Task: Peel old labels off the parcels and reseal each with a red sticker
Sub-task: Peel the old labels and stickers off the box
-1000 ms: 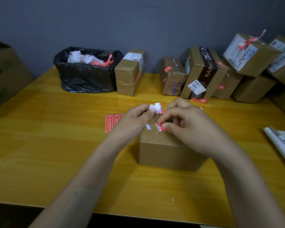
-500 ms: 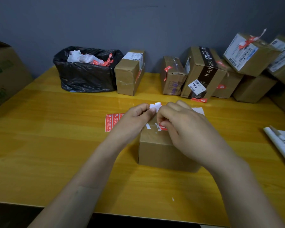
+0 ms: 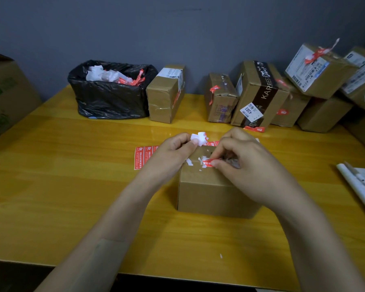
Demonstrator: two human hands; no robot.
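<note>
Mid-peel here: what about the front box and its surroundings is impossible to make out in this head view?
All head view.
Box top, right part: under the right hand, which pinches a red scrap; label left there unknown.
Sticker sheet: mostly behind the left hand, which holds a wad; count unknown.
Papers: cut off by the right edge.
Back parcels: label print too small.

Yellow table (image 3: 51, 186) carries cardboard parcels (image 3: 211, 197), a black bag (image 3: 110, 102) and red stickers (image 3: 142, 158).

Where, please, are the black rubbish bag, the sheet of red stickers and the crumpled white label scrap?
black rubbish bag (image 3: 105, 102): head view, front wall.
sheet of red stickers (image 3: 142, 157): head view, visible left part.
crumpled white label scrap (image 3: 201, 138): head view, wad's middle.
</note>
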